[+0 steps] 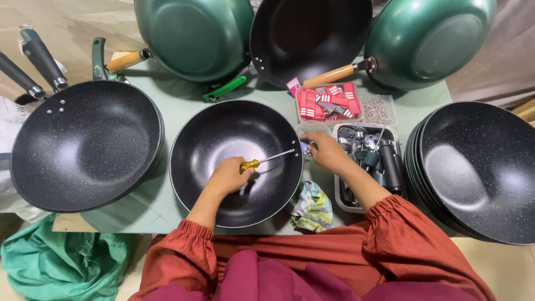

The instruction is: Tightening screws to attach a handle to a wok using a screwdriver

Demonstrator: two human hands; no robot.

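While left hand (227, 175) fingers clench screwdriver (259, 163) inside black pan (236, 161), right hand (325, 151) fingers pinch pan rim outside.

One pan (237, 161) sits in the middle of the worktop (167, 106), a pan stack (83, 145) left, trays (368, 167) right.

— What did the work rest on?
— A pale green table (167, 106), its wooden edge (69, 223) showing below.
— And around it?
— Beige floor (72, 22) in soft light, with a crumpled green cloth (56, 265) lying at lower left.
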